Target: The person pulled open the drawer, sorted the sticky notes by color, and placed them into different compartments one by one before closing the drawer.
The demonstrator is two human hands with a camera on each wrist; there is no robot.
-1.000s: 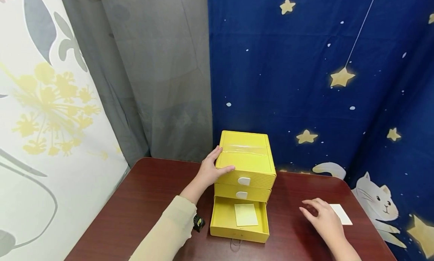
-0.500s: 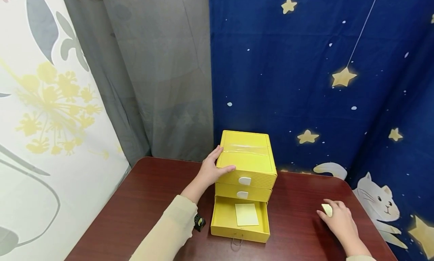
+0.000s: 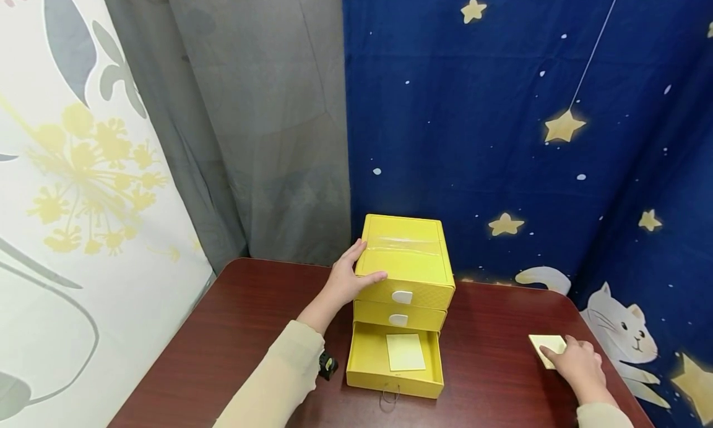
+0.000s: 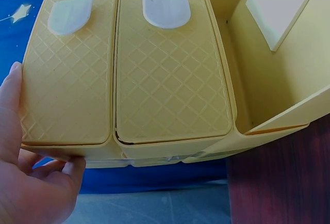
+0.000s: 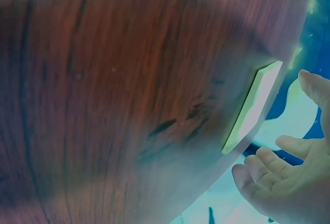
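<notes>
My left hand (image 3: 342, 281) rests on the upper left corner of a yellow drawer unit (image 3: 403, 261), fingers against its side and thumb across the top front edge. The left wrist view shows the two closed upper drawers with white tabs (image 4: 167, 10). The bottom drawer (image 3: 370, 378) is pulled out, with a pale yellow sticky note pad (image 3: 405, 352) lying flat inside. At the right, my right hand (image 3: 579, 361) is by a second pale pad (image 3: 546, 346) on the table, its thumb overlapping the pad. In the right wrist view, a gap shows between the fingers and this pad (image 5: 252, 108).
The dark red-brown table (image 3: 262, 316) bears everything. A thin wire loop (image 3: 390, 398) hangs at the bottom drawer's front. A black wrist device (image 3: 327, 365) shows by my left sleeve. Grey and starry blue curtains (image 3: 423, 106) stand behind the table.
My right hand has moved right over the pad and back off its left part, so more of the pad shows. The pad has shifted left. My left hand and the drawer unit stay put.
</notes>
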